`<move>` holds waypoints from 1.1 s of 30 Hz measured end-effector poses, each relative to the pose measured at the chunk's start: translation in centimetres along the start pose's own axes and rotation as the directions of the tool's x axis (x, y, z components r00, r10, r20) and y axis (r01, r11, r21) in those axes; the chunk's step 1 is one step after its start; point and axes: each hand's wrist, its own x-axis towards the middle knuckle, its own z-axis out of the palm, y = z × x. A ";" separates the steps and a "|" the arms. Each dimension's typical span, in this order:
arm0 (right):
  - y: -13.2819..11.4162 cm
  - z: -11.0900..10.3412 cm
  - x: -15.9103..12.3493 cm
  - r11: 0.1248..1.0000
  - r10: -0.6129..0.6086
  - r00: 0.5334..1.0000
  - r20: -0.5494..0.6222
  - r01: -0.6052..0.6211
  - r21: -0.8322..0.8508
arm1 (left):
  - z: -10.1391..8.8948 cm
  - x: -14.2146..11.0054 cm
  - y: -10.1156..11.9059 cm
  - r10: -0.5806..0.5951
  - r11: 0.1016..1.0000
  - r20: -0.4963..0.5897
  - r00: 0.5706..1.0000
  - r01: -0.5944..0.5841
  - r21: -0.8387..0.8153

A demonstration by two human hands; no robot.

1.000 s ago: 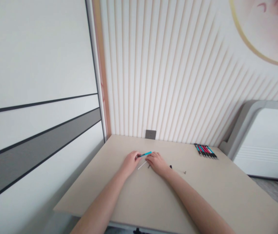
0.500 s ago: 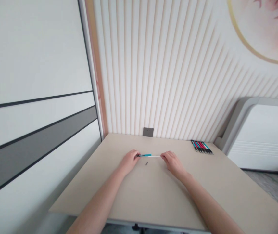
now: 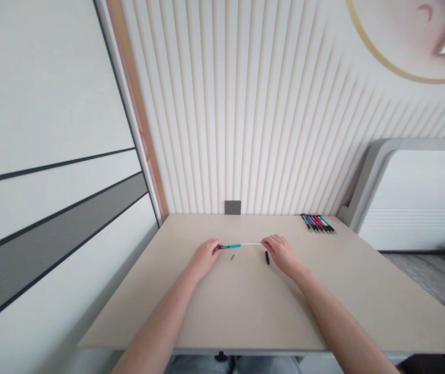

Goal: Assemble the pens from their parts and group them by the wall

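Note:
My left hand (image 3: pixel 208 253) is closed around the dark end of a blue pen barrel (image 3: pixel 232 246), whose other end points right. My right hand (image 3: pixel 278 247) pinches a thin white pen refill (image 3: pixel 251 243) by its right end. The refill's left end lies in line with the barrel's right end; whether it is inside the barrel I cannot tell. On the table below them lie a small grey spring (image 3: pixel 232 257) and a short black pen part (image 3: pixel 267 257), the latter just beside my right hand.
A row of several blue, red and black pens (image 3: pixel 318 223) lies at the back right of the beige table (image 3: pixel 222 311). A dark wall socket (image 3: pixel 232 207) sits behind the table. A white cabinet (image 3: pixel 51 234) stands on the left, a grey-edged headboard (image 3: pixel 413 192) on the right.
My right hand has shifted slightly against the barrel, and the refill now lines up with the barrel's end. The black part beside it has come into sight. The camera view has moved.

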 end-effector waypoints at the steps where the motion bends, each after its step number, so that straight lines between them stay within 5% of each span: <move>1: -0.1 0.1 0.0 1.000 -0.006 1.000 0.003 0.006 0.001 | 0.0 0.0 0.0 0.003 1.000 0.001 1.000 -0.003 -0.002; 12: -1.9 1.4 0.0 0.989 -0.136 0.991 0.007 0.135 0.066 | 0.3 0.0 0.5 0.111 0.993 0.036 0.993 -0.109 -0.047; 18: -2.6 1.7 -0.2 0.963 -0.160 0.983 -0.086 0.175 0.204 | -0.3 -0.1 1.2 0.140 0.987 0.029 0.990 -0.137 -0.079; 25: -2.8 1.6 -0.2 0.953 0.000 1.000 0.003 -0.001 0.304 | -0.5 -0.2 2.0 0.156 0.984 0.061 0.986 -0.150 -0.096; 33: -0.9 1.1 0.0 0.975 0.215 0.975 -0.050 -0.211 0.069 | -0.5 0.0 1.1 0.038 0.998 -0.053 0.998 -0.041 -0.048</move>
